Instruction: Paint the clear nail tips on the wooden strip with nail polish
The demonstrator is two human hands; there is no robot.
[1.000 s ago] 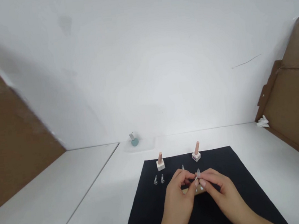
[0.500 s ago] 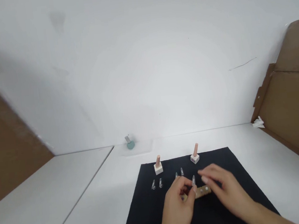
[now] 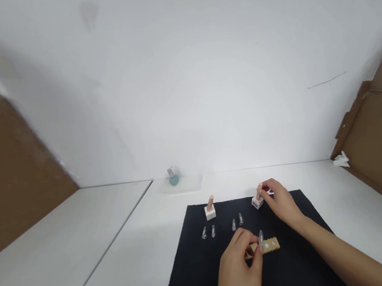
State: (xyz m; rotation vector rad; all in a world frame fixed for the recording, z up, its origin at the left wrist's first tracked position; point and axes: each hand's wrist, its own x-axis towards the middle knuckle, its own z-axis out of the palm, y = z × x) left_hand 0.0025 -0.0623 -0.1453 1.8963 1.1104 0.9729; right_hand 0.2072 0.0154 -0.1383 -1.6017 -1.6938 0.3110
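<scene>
My left hand [image 3: 239, 267] is closed in a pinch on a clear false nail tip [image 3: 260, 236], which points upward. Just behind those fingers lies a tan strip [image 3: 272, 245] with whitish dots on it, partly hidden by the hand. My right hand [image 3: 282, 202] reaches to the far right of the black mat, its thumb and fingers closed round the pinkish cap of a small white nail polish bottle [image 3: 257, 202]. The bottle stands on the mat. More clear nail tips [image 3: 213, 231] lie in two pairs beyond my left hand.
A second nail polish bottle [image 3: 210, 212] with a pinkish cap stands at the mat's far left. Off the black mat [image 3: 193, 272], a teal bottle [image 3: 173, 179] sits near the white wall. Crumpled white tissue [image 3: 341, 160] lies by the cardboard panel [image 3: 381, 138] on the right.
My right hand has moved away from beside the left hand to the far right bottle and taken hold of its cap. My left hand keeps the nail tip. The view has shifted slightly.
</scene>
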